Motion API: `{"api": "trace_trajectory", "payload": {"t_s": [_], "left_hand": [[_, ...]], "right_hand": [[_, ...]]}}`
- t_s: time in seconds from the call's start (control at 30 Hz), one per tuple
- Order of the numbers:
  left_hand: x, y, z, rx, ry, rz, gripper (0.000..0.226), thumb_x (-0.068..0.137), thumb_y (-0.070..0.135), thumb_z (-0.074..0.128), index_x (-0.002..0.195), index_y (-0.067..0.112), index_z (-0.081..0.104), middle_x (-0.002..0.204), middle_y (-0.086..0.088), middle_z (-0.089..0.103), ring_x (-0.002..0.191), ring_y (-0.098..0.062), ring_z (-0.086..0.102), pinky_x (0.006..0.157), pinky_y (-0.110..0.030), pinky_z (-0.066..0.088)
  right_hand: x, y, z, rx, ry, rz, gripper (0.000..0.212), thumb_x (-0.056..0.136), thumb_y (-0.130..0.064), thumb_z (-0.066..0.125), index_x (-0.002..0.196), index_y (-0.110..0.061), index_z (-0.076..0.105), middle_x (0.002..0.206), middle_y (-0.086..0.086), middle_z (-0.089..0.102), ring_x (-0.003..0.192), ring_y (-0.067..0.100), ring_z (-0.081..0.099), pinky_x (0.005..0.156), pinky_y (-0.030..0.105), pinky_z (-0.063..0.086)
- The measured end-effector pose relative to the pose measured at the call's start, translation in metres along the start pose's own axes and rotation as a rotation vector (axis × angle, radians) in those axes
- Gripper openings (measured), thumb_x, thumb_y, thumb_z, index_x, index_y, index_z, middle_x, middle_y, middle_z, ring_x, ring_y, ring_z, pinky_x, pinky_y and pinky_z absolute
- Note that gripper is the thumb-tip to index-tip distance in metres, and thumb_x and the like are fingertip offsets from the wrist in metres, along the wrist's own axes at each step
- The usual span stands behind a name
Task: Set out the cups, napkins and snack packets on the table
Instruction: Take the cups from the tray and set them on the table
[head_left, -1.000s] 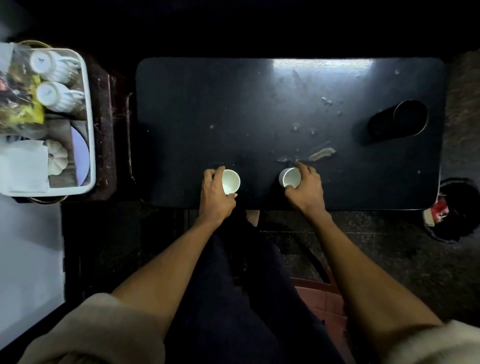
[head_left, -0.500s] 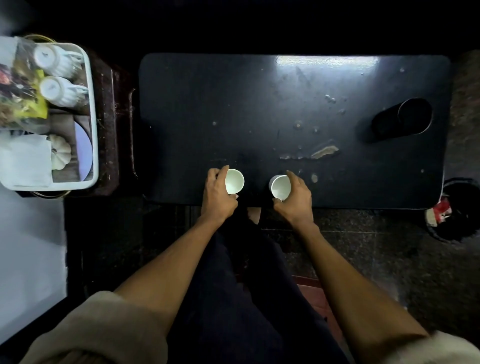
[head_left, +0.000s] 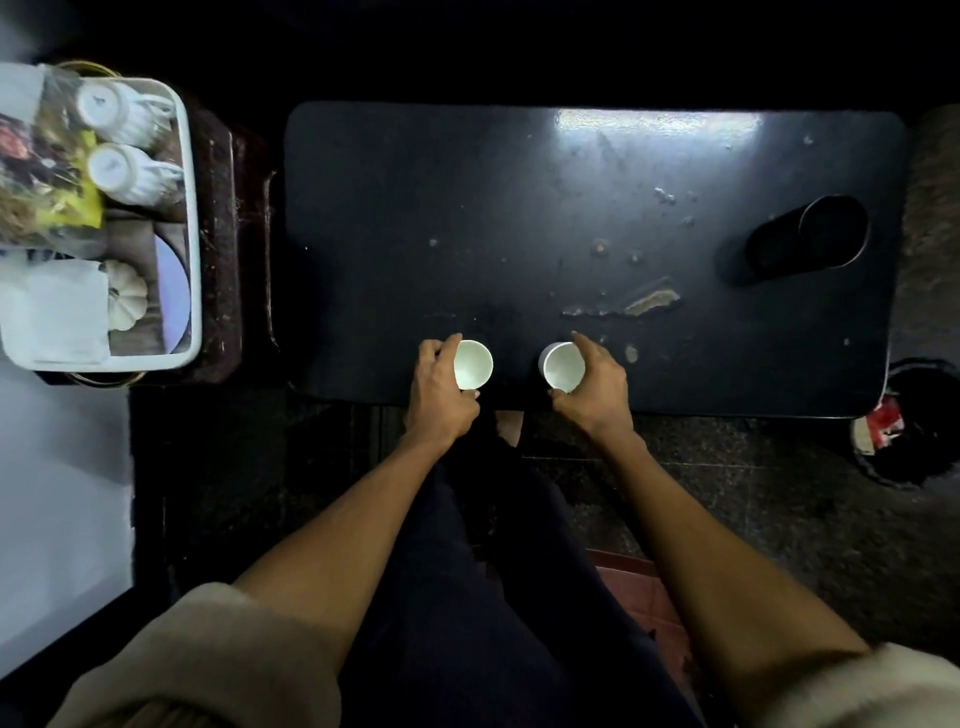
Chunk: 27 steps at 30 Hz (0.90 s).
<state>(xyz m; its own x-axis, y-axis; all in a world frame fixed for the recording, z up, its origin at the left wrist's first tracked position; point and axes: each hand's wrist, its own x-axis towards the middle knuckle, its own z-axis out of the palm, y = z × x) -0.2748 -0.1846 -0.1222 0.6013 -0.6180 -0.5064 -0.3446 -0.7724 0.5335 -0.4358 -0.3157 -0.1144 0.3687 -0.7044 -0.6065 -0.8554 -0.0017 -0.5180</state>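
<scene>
Black and pretty scuffed, the table (head_left: 467, 208) took up most of the view, with chipped patches in its finish near the middle. Off to the left, on a dark side stand, sat a white tray (head_left: 193, 218) holding two upside-down white cups (head_left: 111, 111) with handles, a snack packet (head_left: 47, 171) with a yellow corner, and a folded white napkin (head_left: 57, 306) at the near end. There was a little pumpkin-shaped white thing beside the napkin too, not sure what it was. Over on the table's far right stood a black tumbler (head_left: 810, 236).

Right at the near edge of the table were two small white cups, side by side but not touching, both mouth-up. The left hand (head_left: 439, 387) had its fingers and thumb wrapped around the left cup (head_left: 472, 364), and the right hand (head_left: 597, 387) was gripping the right cup (head_left: 561, 366) the same way. Couldn't tell whether the cups were resting on the surface or lifted slightly.
</scene>
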Motion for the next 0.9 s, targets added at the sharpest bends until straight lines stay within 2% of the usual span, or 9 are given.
{"api": "trace_trajectory", "payload": {"t_s": [0.13, 0.23, 0.3, 0.43, 0.53, 0.67, 0.9], "left_hand": [[0.000, 0.000, -0.001, -0.004, -0.017, -0.018, 0.082, 0.068, 0.002, 0.079, 0.142, 0.017, 0.047, 0.129, -0.007, 0.044, 0.112, -0.026, 0.055, 0.089, -0.024, 0.041], [-0.001, 0.000, -0.005, -0.016, -0.064, -0.028, 0.088, 0.070, 0.007, 0.078, 0.148, 0.019, 0.040, 0.135, -0.004, 0.041, 0.119, -0.026, 0.052, 0.096, -0.035, 0.048], [-0.003, -0.001, -0.011, -0.017, -0.095, -0.040, 0.089, 0.073, 0.010, 0.075, 0.151, 0.019, 0.034, 0.140, -0.001, 0.038, 0.126, -0.024, 0.048, 0.100, -0.040, 0.048], [-0.006, -0.005, -0.026, -0.024, -0.090, -0.067, 0.080, 0.082, 0.011, 0.068, 0.153, 0.015, 0.032, 0.152, -0.005, 0.036, 0.140, -0.025, 0.038, 0.111, -0.038, 0.037], [-0.007, -0.008, -0.040, -0.027, -0.092, -0.073, 0.075, 0.088, 0.011, 0.062, 0.155, 0.015, 0.029, 0.161, -0.006, 0.029, 0.149, -0.023, 0.027, 0.120, -0.038, 0.027], [-0.007, -0.011, -0.061, -0.066, -0.049, -0.079, 0.072, 0.092, 0.014, 0.058, 0.156, 0.018, 0.025, 0.165, 0.000, 0.022, 0.152, -0.016, 0.018, 0.124, -0.033, 0.019], [0.006, -0.031, -0.112, -0.117, 0.051, -0.094, 0.069, 0.096, 0.014, 0.054, 0.157, 0.017, 0.022, 0.166, 0.002, 0.017, 0.153, -0.012, 0.015, 0.124, -0.029, 0.017]], "right_hand": [[0.000, -0.002, -0.001, -0.004, -0.010, -0.003, 0.086, 0.069, -0.007, 0.080, 0.149, -0.006, 0.047, 0.147, 0.015, 0.054, 0.137, 0.031, 0.048, 0.113, 0.036, 0.037], [-0.002, -0.006, -0.004, -0.014, -0.048, 0.028, 0.088, 0.072, -0.014, 0.079, 0.152, -0.011, 0.043, 0.151, 0.011, 0.051, 0.140, 0.030, 0.044, 0.113, 0.039, 0.037], [-0.004, -0.010, -0.009, -0.029, -0.063, 0.047, 0.083, 0.077, -0.022, 0.071, 0.154, -0.016, 0.040, 0.153, 0.007, 0.048, 0.143, 0.028, 0.040, 0.114, 0.044, 0.039], [-0.007, -0.020, -0.022, -0.018, 0.003, 0.059, 0.069, 0.083, -0.030, 0.050, 0.151, -0.016, 0.046, 0.151, 0.009, 0.052, 0.140, 0.031, 0.045, 0.111, 0.047, 0.043], [-0.005, -0.031, -0.029, -0.004, 0.045, 0.049, 0.059, 0.090, -0.024, 0.048, 0.148, -0.016, 0.050, 0.149, 0.009, 0.055, 0.135, 0.031, 0.051, 0.110, 0.045, 0.045], [0.000, -0.063, -0.021, -0.142, 0.022, -0.059, 0.054, 0.095, -0.022, 0.053, 0.148, -0.014, 0.050, 0.150, 0.013, 0.053, 0.138, 0.034, 0.048, 0.114, 0.042, 0.038], [0.005, -0.168, 0.043, -0.274, -0.102, -0.308, 0.056, 0.095, -0.021, 0.056, 0.150, -0.013, 0.048, 0.153, 0.013, 0.049, 0.142, 0.032, 0.044, 0.116, 0.043, 0.037]]}}
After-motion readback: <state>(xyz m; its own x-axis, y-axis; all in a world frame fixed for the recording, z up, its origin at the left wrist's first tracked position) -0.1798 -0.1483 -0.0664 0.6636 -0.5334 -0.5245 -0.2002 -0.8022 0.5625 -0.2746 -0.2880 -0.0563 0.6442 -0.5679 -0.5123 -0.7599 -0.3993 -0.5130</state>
